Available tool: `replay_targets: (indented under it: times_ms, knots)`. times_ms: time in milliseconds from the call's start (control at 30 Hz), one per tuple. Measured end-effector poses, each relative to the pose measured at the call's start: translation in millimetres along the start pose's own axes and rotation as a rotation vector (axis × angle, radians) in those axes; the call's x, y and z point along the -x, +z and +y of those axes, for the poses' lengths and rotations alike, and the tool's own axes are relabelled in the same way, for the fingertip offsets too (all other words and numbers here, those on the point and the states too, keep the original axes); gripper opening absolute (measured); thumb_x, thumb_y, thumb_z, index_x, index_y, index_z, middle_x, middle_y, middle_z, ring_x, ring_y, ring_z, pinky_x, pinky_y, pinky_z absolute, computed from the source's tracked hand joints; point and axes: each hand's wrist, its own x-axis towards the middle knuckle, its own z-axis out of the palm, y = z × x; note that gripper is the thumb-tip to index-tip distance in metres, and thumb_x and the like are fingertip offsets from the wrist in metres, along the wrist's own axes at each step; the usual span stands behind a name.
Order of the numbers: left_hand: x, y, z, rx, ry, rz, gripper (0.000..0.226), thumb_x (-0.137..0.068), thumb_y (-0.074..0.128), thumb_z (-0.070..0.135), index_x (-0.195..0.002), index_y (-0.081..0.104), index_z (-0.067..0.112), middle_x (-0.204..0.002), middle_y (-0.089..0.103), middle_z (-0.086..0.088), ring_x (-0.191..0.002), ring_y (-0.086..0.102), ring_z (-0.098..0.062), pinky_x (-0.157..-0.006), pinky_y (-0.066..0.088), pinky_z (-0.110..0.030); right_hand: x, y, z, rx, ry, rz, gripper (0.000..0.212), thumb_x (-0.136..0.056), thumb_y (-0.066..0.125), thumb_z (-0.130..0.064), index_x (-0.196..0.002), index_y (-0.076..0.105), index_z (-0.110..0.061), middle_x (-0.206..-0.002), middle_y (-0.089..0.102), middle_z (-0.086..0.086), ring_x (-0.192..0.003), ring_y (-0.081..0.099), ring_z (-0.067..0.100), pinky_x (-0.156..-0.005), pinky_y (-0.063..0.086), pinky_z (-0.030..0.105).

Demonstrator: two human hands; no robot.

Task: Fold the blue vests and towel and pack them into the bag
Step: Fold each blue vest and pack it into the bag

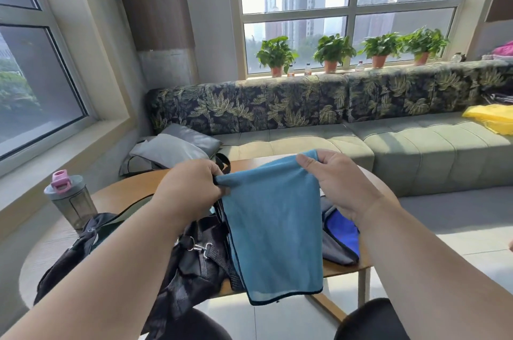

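The light blue towel (273, 231) hangs doubled in the air above the table's (133, 192) near edge, its top corners pinched by the left hand (191, 189) at ten o'clock and the right hand (337, 181) at two; behind it the dark bag (194, 262) lies on the table, a bright blue vest (342, 231) at three o'clock; a pink-lidded bottle (69, 200) stands far off at nine.

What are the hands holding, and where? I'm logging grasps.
Both hold the blue towel by its top edge: left hand pinches the left corner, right hand the right.
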Motion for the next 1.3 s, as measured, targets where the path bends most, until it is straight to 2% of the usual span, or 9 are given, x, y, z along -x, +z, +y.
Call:
replay_targets:
  times_ms: [100, 200, 333, 567, 767, 933, 1100, 1200, 1300]
  knots:
    - [-33, -7, -1, -0.061, 0.073, 0.109, 0.016, -0.085, 0.08, 0.03, -0.073, 0.069, 0.027, -0.08, 0.063, 0.002, -0.085, 0.061, -0.028, -0.07, 0.049, -0.036, -26, -1, -10, -0.051, -0.043, 0.066, 0.021, -0.104, 0.065, -0.026, -0.094, 0.076, -0.011, -0.091, 0.078, 0.011, -0.077, 0.07, 0.018, -0.074, 0.056, 0.034]
    - [-49, -17, 0, -0.094, 0.157, 0.373, 0.005, -0.087, 0.079, 0.026, -0.092, 0.079, 0.026, -0.107, 0.056, -0.002, -0.103, 0.048, -0.03, -0.084, 0.042, -0.036, -43, -5, -27, -0.115, -0.126, 0.109, 0.014, -0.105, 0.062, -0.019, -0.097, 0.071, -0.013, -0.086, 0.074, 0.003, -0.074, 0.067, 0.011, -0.068, 0.055, 0.025]
    - [-23, 2, -5, -0.02, 0.25, 0.531, 0.021, -0.078, 0.087, 0.016, -0.096, 0.078, 0.023, -0.121, 0.065, 0.001, -0.109, 0.053, -0.029, -0.092, 0.039, -0.035, -30, -12, -12, -0.154, -0.186, 0.088, 0.014, -0.106, 0.06, -0.02, -0.099, 0.072, -0.016, -0.094, 0.073, 0.004, -0.087, 0.065, 0.012, -0.084, 0.054, 0.029]
    - [74, 121, -45, -0.045, 0.175, 0.142, 0.03, -0.066, 0.094, 0.017, -0.088, 0.078, 0.03, -0.11, 0.059, 0.01, -0.102, 0.053, -0.02, -0.087, 0.048, -0.033, 47, -7, 116, -0.303, 0.367, 0.018, 0.017, -0.106, 0.059, -0.017, -0.106, 0.074, -0.01, -0.116, 0.076, 0.019, -0.118, 0.07, 0.035, -0.108, 0.051, 0.056]
    - [101, 129, -47, -0.088, 0.249, 0.029, 0.024, -0.068, 0.095, 0.036, -0.084, 0.076, 0.035, -0.132, 0.058, 0.011, -0.127, 0.049, -0.024, -0.099, 0.045, -0.044, 68, -15, 135, -0.116, 0.328, 0.0, 0.021, -0.109, 0.054, -0.02, -0.102, 0.071, -0.009, -0.096, 0.076, 0.007, -0.09, 0.069, 0.02, -0.093, 0.055, 0.046]
    - [78, 120, -42, -0.054, 0.233, -0.006, 0.008, -0.095, 0.069, 0.043, -0.101, 0.072, 0.039, -0.168, 0.023, 0.02, -0.154, 0.016, -0.019, -0.123, 0.022, -0.045, 52, -20, 136, 0.04, 0.294, 0.085, 0.026, -0.108, 0.054, -0.036, -0.097, 0.073, -0.021, -0.094, 0.075, 0.012, -0.086, 0.065, 0.021, -0.085, 0.052, 0.047]
    - [7, 128, -45, -0.094, 0.095, -0.138, 0.02, -0.097, 0.06, 0.039, -0.113, 0.072, 0.037, -0.156, 0.047, 0.011, -0.146, 0.035, -0.023, -0.12, 0.03, -0.039, 2, -15, 152, 0.043, 0.343, 0.138, 0.03, -0.09, 0.061, -0.053, -0.095, 0.07, -0.025, -0.093, 0.073, 0.01, -0.083, 0.066, 0.03, -0.083, 0.055, 0.054]
    - [-33, 148, -49, -0.149, 0.029, -0.248, 0.027, -0.091, 0.053, 0.042, -0.109, 0.072, 0.037, -0.137, 0.06, 0.007, -0.136, 0.047, -0.027, -0.111, 0.042, -0.043, -31, -8, 175, -0.034, 0.405, 0.103, 0.022, -0.087, 0.063, -0.045, -0.094, 0.07, -0.026, -0.099, 0.073, 0.019, -0.084, 0.066, 0.033, -0.082, 0.057, 0.054]
    - [-52, 166, -47, -0.183, -0.075, -0.271, 0.045, -0.097, 0.063, 0.041, -0.14, 0.06, 0.029, -0.146, 0.055, 0.002, -0.14, 0.042, -0.028, -0.112, 0.042, -0.043, -47, -1, 200, 0.025, 0.514, 0.064, 0.033, -0.095, 0.07, -0.029, -0.125, 0.061, -0.02, -0.114, 0.074, 0.009, -0.102, 0.073, 0.028, -0.093, 0.06, 0.052]
